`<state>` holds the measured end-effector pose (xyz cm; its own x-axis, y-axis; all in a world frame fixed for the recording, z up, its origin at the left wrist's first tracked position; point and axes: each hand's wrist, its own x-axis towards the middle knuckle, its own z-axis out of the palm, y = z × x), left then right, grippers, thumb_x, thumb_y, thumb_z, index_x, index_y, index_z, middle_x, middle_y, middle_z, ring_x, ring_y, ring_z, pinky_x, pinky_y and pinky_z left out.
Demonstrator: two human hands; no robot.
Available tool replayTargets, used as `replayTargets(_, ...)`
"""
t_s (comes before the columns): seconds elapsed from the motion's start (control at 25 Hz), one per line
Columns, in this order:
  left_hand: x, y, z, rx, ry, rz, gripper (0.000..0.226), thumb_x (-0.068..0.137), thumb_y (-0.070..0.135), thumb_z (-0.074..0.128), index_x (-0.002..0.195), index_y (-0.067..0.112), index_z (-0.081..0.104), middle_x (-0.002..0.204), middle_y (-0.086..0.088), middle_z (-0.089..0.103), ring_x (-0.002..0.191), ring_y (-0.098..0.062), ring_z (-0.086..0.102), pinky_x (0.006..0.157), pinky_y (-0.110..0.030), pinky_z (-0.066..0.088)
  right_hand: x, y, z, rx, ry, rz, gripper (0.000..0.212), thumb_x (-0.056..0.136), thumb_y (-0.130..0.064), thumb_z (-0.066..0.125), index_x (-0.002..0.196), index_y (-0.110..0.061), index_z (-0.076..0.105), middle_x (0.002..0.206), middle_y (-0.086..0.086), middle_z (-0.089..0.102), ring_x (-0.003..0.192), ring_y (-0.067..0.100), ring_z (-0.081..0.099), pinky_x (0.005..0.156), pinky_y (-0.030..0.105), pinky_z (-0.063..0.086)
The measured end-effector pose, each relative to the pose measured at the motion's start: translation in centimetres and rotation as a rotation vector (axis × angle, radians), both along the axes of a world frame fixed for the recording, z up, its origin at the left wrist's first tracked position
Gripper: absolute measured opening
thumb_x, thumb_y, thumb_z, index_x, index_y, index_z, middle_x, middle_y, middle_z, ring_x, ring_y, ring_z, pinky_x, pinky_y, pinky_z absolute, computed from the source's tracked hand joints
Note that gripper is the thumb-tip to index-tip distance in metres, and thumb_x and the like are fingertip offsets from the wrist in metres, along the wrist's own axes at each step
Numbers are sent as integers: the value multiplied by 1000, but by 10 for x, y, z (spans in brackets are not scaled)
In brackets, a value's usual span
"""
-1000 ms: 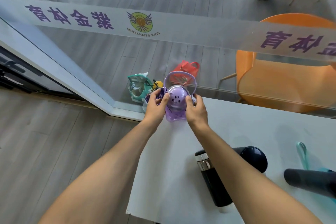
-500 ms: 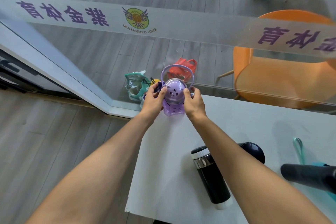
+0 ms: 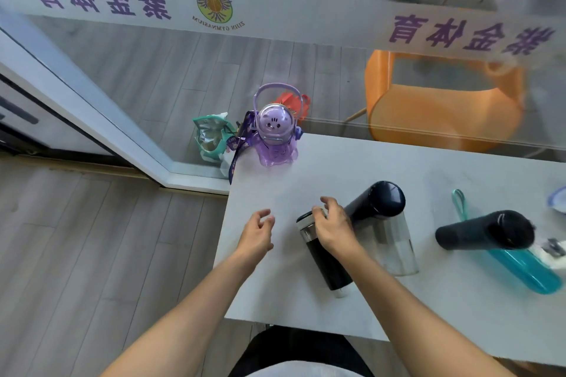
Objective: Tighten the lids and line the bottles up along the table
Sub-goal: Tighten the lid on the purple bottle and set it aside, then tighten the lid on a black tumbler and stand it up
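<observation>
Step in hand, as judged: purple bottle [image 3: 273,135] done with, black bottle [image 3: 321,251] next for tightening; purple bottle stands upright at the far left corner of the tabletop [image 3: 306,180], domed lid seated, handle raised, strap hanging over the edge, no hand near it. Right hand [image 3: 332,228] set over the capped top of the black bottle, fingers [image 3: 318,212] curled toward the cap but apparently not yet closed round it; grasp unconfirmed, blur noted. Left hand [image 3: 256,234] hovering just beside the same bottle, fingers loosely curled, holding nothing. Black bottle upright, touching or just in front of a clear tumbler with dark lid [image 3: 379,217]; dark flask [image 3: 484,229] and teal bottle [image 3: 523,272] further right, not yet in any row. Next move, as judged, calls for a firm right-hand grip on the cap, left hand steadying the body, a twist, then placing in line with the purple bottle. Difference from earlier pictures: both hands then clasped round the purple bottle at the far corner; now withdrawn from it and brought near to the black one; purple bottle left standing where held.
</observation>
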<state>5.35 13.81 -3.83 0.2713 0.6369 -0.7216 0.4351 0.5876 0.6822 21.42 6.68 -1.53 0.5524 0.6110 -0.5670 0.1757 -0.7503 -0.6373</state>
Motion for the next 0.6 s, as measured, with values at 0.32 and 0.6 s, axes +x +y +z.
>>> replayTargets(0.32, 10, -68, 0, -277, -111, 15, 35, 103, 25, 44, 136, 16, 50, 132, -3, 51, 116, -31, 54, 97, -41, 51, -9, -75, -27, -180, -64, 141, 52, 100, -35, 44, 149, -19, 39, 150, 12, 45, 136, 31, 45, 113, 40, 37)
replayTargets(0.6, 20, -72, 7, -329, -208, 147, 26, 104, 18, 41, 124, 17, 57, 113, -3, 66, 102, -23, 63, 100, -51, 49, -6, -68, -25, -93, 17, 177, 48, 96, -30, 56, 142, -22, 47, 138, 7, 55, 123, 25, 56, 103, 34, 43)
